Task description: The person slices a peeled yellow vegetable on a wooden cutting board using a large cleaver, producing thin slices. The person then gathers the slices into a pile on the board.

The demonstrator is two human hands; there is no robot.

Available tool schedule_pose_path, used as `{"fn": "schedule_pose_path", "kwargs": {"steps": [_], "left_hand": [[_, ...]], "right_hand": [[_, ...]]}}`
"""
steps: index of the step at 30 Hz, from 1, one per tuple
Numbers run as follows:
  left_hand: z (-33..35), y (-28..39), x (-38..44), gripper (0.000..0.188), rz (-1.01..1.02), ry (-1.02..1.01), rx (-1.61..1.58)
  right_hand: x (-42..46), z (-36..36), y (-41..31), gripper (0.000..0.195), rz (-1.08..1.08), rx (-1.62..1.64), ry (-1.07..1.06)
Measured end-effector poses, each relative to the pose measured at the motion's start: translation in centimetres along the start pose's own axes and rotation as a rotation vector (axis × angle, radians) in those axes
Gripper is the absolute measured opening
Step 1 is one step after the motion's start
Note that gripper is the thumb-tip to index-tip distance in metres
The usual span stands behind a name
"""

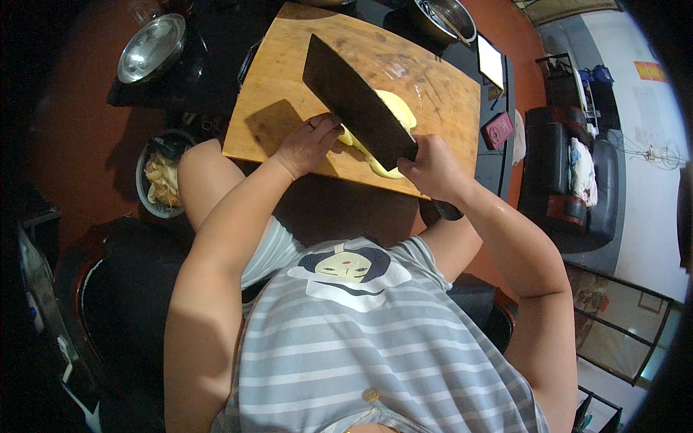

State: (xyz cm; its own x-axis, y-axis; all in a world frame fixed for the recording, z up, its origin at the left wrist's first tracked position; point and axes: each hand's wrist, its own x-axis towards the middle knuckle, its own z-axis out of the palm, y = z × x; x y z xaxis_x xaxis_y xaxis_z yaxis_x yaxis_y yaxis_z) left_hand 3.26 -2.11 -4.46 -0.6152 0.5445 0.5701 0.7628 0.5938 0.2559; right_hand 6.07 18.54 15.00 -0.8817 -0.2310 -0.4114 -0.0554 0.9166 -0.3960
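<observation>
My right hand (436, 166) grips a Chinese cleaver (357, 103) by its dark handle, which shows below the fist. Its broad dark blade slants across the wooden cutting board (270, 70), with pale yellow slices (399, 108), perhaps potato, on both sides of it. More slices lie near the board's front edge, under the blade's lower end. My left hand (311, 142) is over the front left of the board, fingers bent. Its fingertips meet the blade's left side beside the slices; whether they grip a piece is hidden.
A bin (142, 189) of peelings stands by the left knee. On a dark surface at upper left rests a metal bowl (151, 48). Beyond the board are a metal basin (468, 16) with chopsticks, a white sheet (490, 62) and a red box-shaped device (497, 131). A black sofa (598, 189) is at right.
</observation>
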Motion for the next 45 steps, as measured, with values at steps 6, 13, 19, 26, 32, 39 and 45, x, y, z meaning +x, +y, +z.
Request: {"fn": "schedule_pose_path", "kwargs": {"steps": [6,13,19,26,32,39,45], "left_hand": [[-0.9,0.3,0.3,0.027,-0.003,0.031,-0.05],[-0.8,0.3,0.0,0.027,0.007,0.025,-0.031],[-1.2,0.6,0.1,0.027,-0.018,-0.023,-0.025],[-1.5,0.7,0.4,0.025,-0.046,-0.07,0.0],[-1.7,0.9,0.7,0.02,-0.114,-0.069,-0.043],[-2.0,0.6,1.3,0.027,-0.106,-0.055,-0.048],[-0.9,-0.2,2.4,0.045,-0.145,-0.2,-0.041]], "right_hand": [[-0.1,-0.3,-0.2,0.018,0.027,-0.052,-0.003],[-0.2,-1.0,-0.4,0.017,0.056,-0.028,0.018],[-0.3,-1.4,-0.6,0.017,0.076,-0.048,-0.006],[0.0,-1.0,-0.1,0.017,0.09,-0.001,-0.019],[0.6,0.0,1.8,0.014,0.106,0.011,-0.032],[0.7,0.2,1.9,0.012,0.18,0.155,-0.031],[-1.4,-0.9,1.0,0.016,0.03,0.133,0.179]]}}
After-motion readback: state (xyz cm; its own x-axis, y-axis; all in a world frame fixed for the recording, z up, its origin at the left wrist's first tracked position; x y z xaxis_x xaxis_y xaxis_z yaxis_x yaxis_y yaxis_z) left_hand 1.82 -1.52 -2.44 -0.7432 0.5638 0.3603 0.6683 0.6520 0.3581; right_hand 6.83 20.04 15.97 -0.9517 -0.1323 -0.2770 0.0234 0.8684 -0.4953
